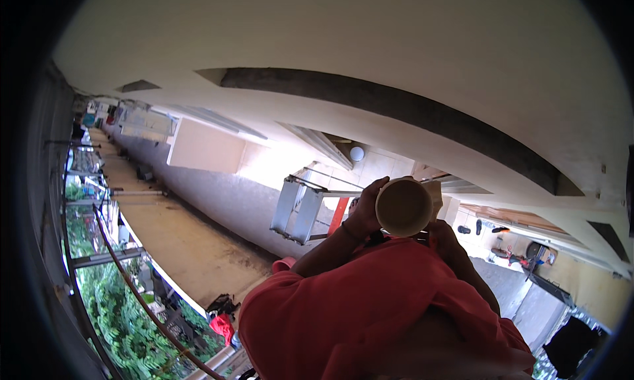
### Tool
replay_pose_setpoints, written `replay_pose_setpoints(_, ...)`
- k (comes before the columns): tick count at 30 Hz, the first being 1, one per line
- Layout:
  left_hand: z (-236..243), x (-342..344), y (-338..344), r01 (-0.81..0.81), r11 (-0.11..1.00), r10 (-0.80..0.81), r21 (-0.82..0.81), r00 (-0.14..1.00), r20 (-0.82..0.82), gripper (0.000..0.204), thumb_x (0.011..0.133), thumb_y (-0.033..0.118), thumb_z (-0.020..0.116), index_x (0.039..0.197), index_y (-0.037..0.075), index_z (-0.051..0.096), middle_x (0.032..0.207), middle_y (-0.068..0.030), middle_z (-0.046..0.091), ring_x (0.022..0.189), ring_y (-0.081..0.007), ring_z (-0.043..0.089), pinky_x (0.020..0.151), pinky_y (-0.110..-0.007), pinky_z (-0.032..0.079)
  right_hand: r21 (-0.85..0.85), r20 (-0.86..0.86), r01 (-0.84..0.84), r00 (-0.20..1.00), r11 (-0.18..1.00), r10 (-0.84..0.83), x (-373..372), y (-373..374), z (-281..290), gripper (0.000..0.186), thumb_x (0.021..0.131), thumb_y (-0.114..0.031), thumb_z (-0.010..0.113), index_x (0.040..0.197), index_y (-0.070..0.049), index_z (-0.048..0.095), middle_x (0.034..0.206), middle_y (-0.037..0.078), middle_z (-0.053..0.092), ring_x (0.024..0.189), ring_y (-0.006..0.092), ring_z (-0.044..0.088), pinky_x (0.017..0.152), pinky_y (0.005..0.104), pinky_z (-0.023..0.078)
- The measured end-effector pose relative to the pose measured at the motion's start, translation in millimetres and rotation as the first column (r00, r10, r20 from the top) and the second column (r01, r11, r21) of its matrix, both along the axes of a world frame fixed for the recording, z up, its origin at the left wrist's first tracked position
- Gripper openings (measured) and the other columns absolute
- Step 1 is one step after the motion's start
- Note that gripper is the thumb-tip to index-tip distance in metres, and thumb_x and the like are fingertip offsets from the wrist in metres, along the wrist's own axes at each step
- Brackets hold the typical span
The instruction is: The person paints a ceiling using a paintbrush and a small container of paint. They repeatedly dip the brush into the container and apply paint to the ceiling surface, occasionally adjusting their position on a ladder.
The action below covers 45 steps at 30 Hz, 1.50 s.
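Note:
A round tan container [404, 207] with an open top is held in front of my chest. My left hand [367, 205] is closed on its left side, the fingers up along the rim. On the container's right, a pale flat piece [434, 198] with an angular edge stands up against it. Below this piece is my right hand [444, 236], its fingers curled and partly hidden; it seems to grip the piece's lower end. What lies inside the container is too dim to make out.
A metal stepladder [298, 208] stands under me with a red part [339, 213] beside it. A cream ceiling [370, 36] with a dark curved recess [396, 103] is close overhead. To the left run a ledge [178, 241], a cable [125, 277] and green plants [119, 307]. Sandals [464, 229] lie on the right.

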<state>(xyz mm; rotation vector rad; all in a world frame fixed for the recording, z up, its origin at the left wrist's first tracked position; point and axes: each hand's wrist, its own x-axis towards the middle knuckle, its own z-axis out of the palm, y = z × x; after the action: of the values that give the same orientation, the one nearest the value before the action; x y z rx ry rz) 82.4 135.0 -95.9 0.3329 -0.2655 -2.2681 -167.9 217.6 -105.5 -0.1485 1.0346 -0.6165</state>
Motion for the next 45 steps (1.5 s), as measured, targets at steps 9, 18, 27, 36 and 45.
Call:
replay_pose_setpoints(9,14.7,43.7,52.5,-0.301,0.846,0.487,-0.439,0.772,0.409,0.06,0.104,0.04,0.063,0.15,0.001,0.06,0.141,-0.0176,0.071,0.128,-0.0301,0.071,0.11,-0.047,0.058,-0.16,0.203,-0.252,0.938,0.954,0.282,41.6,-51.5,-30.4,0.046,0.11,-0.031,0.063,0.147,-0.004,0.061,0.134,0.016,0.071,0.121,0.0344,0.072,0.098,0.053,0.061)
replay_pose_setpoints(18,-26.6,70.2,87.5,-0.459,0.791,0.611,-0.405,0.557,0.562,0.041,0.11,0.031,0.064,0.138,0.001,0.068,0.129,-0.0144,0.075,0.118,-0.0266,0.074,0.105,-0.042,0.058,-0.549,-0.039,-0.481,0.831,0.683,0.554,117.0,-70.3,-52.5,0.047,0.119,-0.034,0.047,0.157,-0.007,0.054,0.15,0.012,0.064,0.132,0.0264,0.067,0.108,0.0451,0.06)
replay_pose_setpoints(27,-91.1,74.0,104.6,-0.382,0.738,0.605,-0.556,0.009,0.796,0.035,0.1,0.025,0.073,0.13,0.006,0.074,0.118,-0.0132,0.074,0.115,-0.0294,0.072,0.099,-0.041,0.056,-0.032,0.478,-0.283,0.838,0.959,0.263,145.7,-81.5,-29.1,0.049,0.12,-0.029,0.042,0.161,-0.004,0.051,0.152,0.013,0.064,0.136,0.0245,0.065,0.115,0.0413,0.055)
replay_pose_setpoints(36,-104.2,64.0,108.7,-0.63,0.655,0.481,-0.416,-0.078,0.874,0.039,0.104,0.044,0.069,0.12,0.011,0.08,0.107,-0.0114,0.08,0.101,-0.0288,0.077,0.093,-0.038,0.057,-0.104,0.521,-0.352,0.777,0.93,0.352,134.0,-73.6,-75.8,0.058,0.117,-0.035,0.039,0.166,-0.005,0.044,0.156,0.019,0.06,0.14,0.0305,0.063,0.117,0.0452,0.054)
replay_pose_setpoints(45,-129.1,115.1,87.5,-0.892,0.418,0.357,-0.171,-0.012,0.934,0.041,0.111,0.037,0.069,0.091,0.001,0.073,0.069,-0.0012,0.06,0.059,-0.0098,0.054,0.052,-0.03,0.042,-0.298,0.494,-0.366,0.731,0.882,0.47,103.7,-65.4,-99.3,0.062,0.114,-0.045,0.042,0.168,-0.015,0.041,0.162,0.03,0.049,0.146,0.0588,0.049,0.117,0.075,0.045)
